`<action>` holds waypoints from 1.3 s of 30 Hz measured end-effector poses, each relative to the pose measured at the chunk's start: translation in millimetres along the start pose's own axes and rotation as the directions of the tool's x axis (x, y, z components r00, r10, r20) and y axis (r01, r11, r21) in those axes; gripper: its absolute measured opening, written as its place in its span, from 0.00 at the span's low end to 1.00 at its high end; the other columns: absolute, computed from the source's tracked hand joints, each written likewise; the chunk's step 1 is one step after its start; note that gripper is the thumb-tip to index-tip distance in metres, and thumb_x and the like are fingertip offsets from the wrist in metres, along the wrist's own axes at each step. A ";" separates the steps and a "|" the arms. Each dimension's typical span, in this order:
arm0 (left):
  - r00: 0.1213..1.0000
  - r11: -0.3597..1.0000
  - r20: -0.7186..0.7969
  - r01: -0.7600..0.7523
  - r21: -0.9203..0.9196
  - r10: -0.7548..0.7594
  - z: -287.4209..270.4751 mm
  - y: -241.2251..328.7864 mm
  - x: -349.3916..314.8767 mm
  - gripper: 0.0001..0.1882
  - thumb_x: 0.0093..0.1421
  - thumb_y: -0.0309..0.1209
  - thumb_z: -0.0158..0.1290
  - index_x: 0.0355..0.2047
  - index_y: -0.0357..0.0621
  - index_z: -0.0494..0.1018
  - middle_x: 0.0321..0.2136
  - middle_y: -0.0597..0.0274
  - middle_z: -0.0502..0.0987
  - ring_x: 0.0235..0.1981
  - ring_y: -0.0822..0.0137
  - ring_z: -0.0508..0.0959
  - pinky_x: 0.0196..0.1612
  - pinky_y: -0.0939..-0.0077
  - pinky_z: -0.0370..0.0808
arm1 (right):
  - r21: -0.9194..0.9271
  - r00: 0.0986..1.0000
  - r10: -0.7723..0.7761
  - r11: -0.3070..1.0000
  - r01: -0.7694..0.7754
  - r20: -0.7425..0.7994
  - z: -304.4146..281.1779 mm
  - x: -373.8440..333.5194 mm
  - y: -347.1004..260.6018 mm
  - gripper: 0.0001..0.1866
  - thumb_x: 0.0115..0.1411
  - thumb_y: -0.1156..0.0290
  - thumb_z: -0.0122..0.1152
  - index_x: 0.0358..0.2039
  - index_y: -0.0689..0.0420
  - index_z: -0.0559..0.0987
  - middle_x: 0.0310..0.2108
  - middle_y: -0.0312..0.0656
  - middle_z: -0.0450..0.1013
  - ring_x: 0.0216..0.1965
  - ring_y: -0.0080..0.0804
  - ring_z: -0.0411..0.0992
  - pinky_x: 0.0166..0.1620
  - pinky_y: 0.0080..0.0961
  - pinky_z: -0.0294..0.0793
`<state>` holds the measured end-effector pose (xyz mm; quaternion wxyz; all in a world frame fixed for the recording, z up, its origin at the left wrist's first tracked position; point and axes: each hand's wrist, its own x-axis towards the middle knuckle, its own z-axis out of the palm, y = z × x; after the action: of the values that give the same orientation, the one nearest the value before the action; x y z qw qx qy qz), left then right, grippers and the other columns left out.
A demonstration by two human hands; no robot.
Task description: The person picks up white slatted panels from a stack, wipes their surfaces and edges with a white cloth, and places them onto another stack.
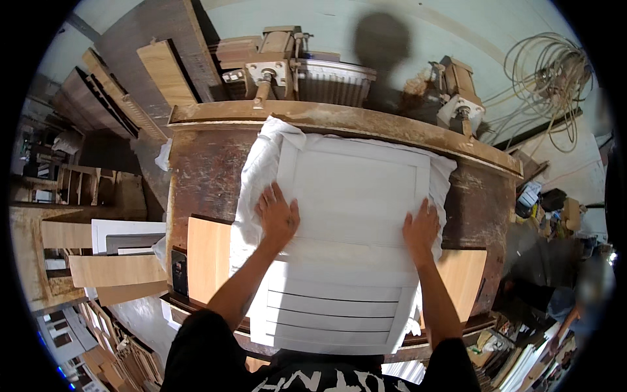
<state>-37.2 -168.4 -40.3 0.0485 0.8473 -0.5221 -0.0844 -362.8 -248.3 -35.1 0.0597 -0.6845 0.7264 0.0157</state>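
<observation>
the white panel (356, 189) lies flat between the two hands, the white cloth (255, 170) spread beneath it and bunched outside the left hand (278, 215). that hand rests open on the panel's left border, fingers spread; the right hand (422, 228) lies on the opposite border, fingers extended too, and neither seems to grasp anything, though how hard they press cannot be told. the likeliest trouble is sliding: loose cloth could slip over the worktable (209, 170) if one hand pushed harder, turning the panel askew. folds beside the left hand might also leave it rocking. nearer the body than both hands, the slatted white section (332, 307) reaches the table's near side, so a pull that way could tip or scrape it. beyond the hands, a shove might knock the far edge against the wooden beam (346, 121).
</observation>
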 end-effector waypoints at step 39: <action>0.917 -0.671 -0.395 -0.324 -0.667 -0.050 -337.8 -21.6 -284.1 0.27 0.67 0.42 0.40 0.59 0.34 0.59 0.50 0.54 0.71 0.47 0.70 0.73 0.49 0.78 0.71 | 0.755 0.752 -0.308 0.139 0.641 -0.582 -225.6 -170.2 125.1 0.36 0.63 0.53 0.43 0.66 0.59 0.52 0.68 0.45 0.46 0.69 0.39 0.41 0.66 0.34 0.40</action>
<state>-78.0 93.0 313.7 0.8483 0.2065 -0.2717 -0.4048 -492.6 -95.2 199.9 0.3355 -0.7078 0.3363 -0.5229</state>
